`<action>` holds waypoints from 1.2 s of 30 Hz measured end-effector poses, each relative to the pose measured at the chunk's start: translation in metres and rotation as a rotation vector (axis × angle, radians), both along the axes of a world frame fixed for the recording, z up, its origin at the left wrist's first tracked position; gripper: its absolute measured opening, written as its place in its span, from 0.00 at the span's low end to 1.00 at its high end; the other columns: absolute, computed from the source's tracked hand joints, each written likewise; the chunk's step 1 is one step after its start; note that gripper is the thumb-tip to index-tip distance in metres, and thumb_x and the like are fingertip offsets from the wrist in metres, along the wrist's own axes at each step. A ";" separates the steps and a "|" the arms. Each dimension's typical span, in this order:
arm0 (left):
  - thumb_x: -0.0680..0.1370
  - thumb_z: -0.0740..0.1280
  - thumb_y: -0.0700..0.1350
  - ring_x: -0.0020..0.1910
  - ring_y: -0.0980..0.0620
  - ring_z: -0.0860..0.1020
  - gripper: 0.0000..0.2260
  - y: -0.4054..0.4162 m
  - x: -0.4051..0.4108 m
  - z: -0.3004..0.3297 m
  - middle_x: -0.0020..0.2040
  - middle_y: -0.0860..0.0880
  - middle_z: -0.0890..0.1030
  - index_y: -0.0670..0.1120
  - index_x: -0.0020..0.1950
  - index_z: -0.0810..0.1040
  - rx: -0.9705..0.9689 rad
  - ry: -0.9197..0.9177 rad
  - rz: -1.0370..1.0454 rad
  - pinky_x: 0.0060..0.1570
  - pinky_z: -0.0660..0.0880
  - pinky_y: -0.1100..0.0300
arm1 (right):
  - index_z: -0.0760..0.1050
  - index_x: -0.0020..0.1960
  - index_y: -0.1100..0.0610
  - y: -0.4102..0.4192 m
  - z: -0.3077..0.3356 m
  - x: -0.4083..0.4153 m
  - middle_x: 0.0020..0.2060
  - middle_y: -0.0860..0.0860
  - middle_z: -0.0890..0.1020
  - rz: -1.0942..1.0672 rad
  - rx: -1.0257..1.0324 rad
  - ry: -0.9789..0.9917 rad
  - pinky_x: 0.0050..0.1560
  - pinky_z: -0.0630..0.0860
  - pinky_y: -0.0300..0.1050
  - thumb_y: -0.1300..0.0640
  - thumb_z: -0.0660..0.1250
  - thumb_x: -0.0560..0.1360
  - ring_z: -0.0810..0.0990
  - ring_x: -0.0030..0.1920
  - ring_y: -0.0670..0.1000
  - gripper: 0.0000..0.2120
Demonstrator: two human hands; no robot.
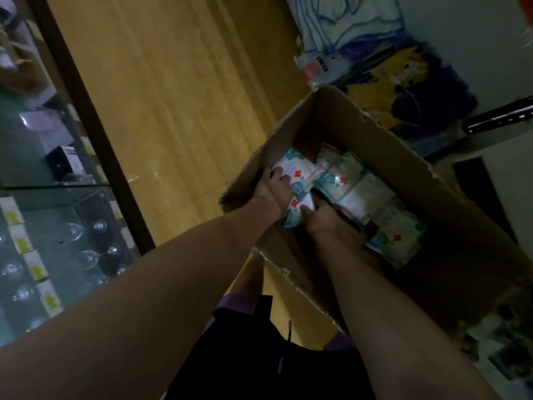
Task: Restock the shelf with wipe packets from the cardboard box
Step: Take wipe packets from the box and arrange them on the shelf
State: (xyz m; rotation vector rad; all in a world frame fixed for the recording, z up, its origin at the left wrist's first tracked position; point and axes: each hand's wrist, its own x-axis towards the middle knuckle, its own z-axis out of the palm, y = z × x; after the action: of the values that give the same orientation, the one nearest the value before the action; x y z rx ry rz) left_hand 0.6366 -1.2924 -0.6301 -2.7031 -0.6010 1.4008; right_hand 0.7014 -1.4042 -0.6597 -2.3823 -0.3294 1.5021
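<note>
Both hands (294, 203) grip soft packets (298, 184); ragged cardboard box (427, 180).

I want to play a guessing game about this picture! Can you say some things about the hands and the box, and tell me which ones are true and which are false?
1. Both hands are inside the cardboard box. True.
2. The left hand and the right hand grip the same bunch of wipe packets. True.
3. The box holds no other packets. False: a row of packets lies beside the hands.
4. The packets have blue stars on them. False: they show red crosses.
5. A glass cabinet stands to the left of the box. True.
6. The box stands on a green carpet. False: the floor is yellowish.
</note>
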 end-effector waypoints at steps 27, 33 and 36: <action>0.78 0.62 0.39 0.57 0.41 0.78 0.15 -0.040 0.114 0.302 0.60 0.42 0.78 0.45 0.64 0.75 -0.340 -0.383 -0.249 0.51 0.75 0.53 | 0.80 0.49 0.56 -0.092 0.317 0.063 0.45 0.53 0.80 -0.570 0.124 -0.240 0.44 0.72 0.42 0.64 0.73 0.68 0.77 0.47 0.53 0.11; 0.76 0.62 0.35 0.53 0.43 0.79 0.18 -0.066 0.138 0.354 0.60 0.42 0.78 0.44 0.66 0.74 -0.420 -0.391 -0.302 0.49 0.80 0.52 | 0.77 0.55 0.59 -0.136 0.394 0.070 0.51 0.54 0.77 -0.711 0.116 -0.344 0.46 0.72 0.45 0.65 0.71 0.68 0.75 0.49 0.54 0.15; 0.75 0.66 0.37 0.61 0.44 0.77 0.22 -0.076 0.152 0.384 0.65 0.44 0.76 0.45 0.69 0.73 -0.456 -0.427 -0.347 0.56 0.77 0.53 | 0.76 0.59 0.58 -0.155 0.429 0.074 0.51 0.54 0.75 -0.845 0.169 -0.408 0.45 0.71 0.45 0.65 0.71 0.69 0.73 0.49 0.54 0.19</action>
State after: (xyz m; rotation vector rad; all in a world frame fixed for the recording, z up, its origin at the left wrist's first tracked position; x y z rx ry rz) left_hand 0.7889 -1.3685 -0.2464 -3.2753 0.2194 0.9704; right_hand 0.7750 -1.5595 -0.2309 -2.2203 0.4142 0.5860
